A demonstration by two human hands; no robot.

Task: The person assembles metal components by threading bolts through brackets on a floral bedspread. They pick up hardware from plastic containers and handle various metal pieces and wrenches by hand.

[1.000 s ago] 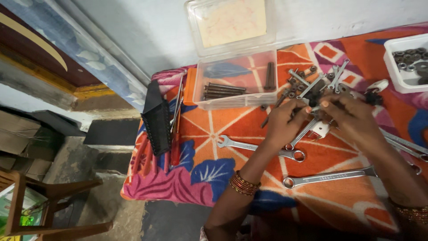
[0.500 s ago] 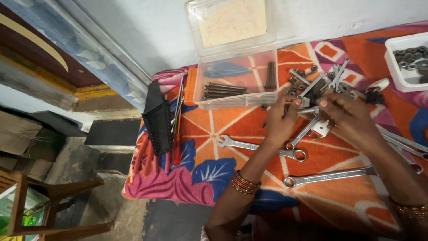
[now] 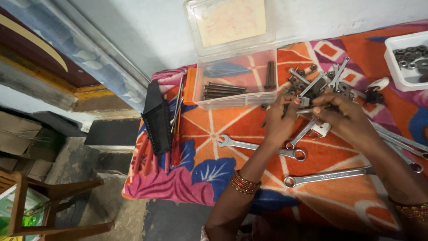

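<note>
Both hands drew closer over bolts

Probably home workbench: spanners, bolts

You get 1 head view, looking steeply down from close above the table, facing the wall behind it.

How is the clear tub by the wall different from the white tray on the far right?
The clear tub has see-through walls and a lid standing open behind it; the white tray is opaque, with no lid in view. The clear tub holds long dark bolts lying flat, the white tray small dark nuts and washers. The clear tub shows whole; the white tray is cut by the picture's edge. Both sit on the patterned cloth.
</note>
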